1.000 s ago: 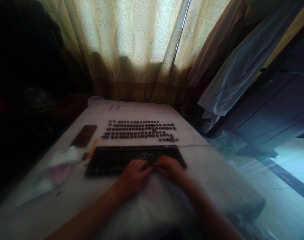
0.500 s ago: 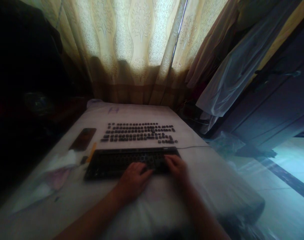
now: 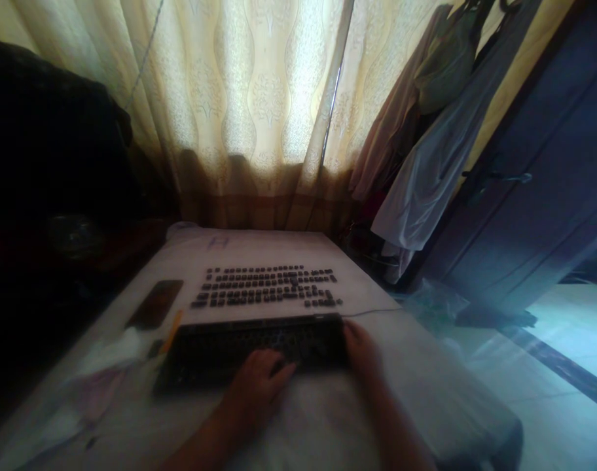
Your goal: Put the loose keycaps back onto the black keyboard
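A black keyboard point(image 3: 205, 353) lies on the cloth-covered surface, with most of its keycaps off its frame. My left hand point(image 3: 259, 379) rests over its near middle edge, fingers curled and thumb bent toward them; whatever may be between the fingertips is hidden. My right hand point(image 3: 363, 353) is closed around the keyboard's right end, slightly blurred. Beyond the keyboard, loose black keycaps point(image 3: 254, 284) are laid out in rows. A yellow-orange strip-shaped tool point(image 3: 171, 331) lies by the keyboard's far left corner, beside a small dark piece point(image 3: 155, 348).
A dark phone point(image 3: 156, 304) lies on the left side of the white cloth point(image 3: 259, 245). Nearer sits a crumpled white and pink cloth point(image 3: 97, 386). The keyboard's cable point(image 3: 372, 311) runs off right. Curtains point(image 3: 264, 98) hang behind; a door point(image 3: 519, 196) stands at right.
My right hand has moved from over the keyboard's right-hand keys to its right end. My left hand stays at the near middle edge. The view has tilted up a little.
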The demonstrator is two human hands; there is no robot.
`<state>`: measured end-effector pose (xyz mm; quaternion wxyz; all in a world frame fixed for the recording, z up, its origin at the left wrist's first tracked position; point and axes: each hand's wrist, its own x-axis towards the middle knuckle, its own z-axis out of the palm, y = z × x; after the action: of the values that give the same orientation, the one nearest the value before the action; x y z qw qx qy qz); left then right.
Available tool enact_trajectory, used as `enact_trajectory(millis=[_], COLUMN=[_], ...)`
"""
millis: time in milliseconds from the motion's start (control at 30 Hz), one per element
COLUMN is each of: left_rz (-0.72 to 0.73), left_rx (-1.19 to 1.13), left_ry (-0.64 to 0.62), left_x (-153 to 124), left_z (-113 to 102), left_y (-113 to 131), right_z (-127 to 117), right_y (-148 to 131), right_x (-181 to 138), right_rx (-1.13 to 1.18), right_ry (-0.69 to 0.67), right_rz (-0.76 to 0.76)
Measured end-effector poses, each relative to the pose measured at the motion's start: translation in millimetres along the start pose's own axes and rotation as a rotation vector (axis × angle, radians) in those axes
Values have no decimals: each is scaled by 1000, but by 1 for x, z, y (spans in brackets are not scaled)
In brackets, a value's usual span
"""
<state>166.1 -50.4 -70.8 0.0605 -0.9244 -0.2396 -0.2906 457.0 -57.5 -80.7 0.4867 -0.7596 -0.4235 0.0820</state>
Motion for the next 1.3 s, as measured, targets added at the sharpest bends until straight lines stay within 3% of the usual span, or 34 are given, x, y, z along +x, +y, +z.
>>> enact_trajectory(millis=[433, 633, 1000, 1300], left_rz=[-5, -2, -34, -29], left_rx=[-13, -17, -35, -16], left_ry=[23, 31, 63, 40], left_x=[0, 0, 3, 3], left_z=[0, -2, -5, -8], left_y=[0, -1, -1, 0], right_z=[4, 2, 38, 51], right_y=[2, -17, -71, -82], right_x=[1, 22, 65, 85], right_rx=[-91, -213, -574, -753], right_ry=[-23, -15, -389, -577], right_rz=[-97, -238, -518, -572])
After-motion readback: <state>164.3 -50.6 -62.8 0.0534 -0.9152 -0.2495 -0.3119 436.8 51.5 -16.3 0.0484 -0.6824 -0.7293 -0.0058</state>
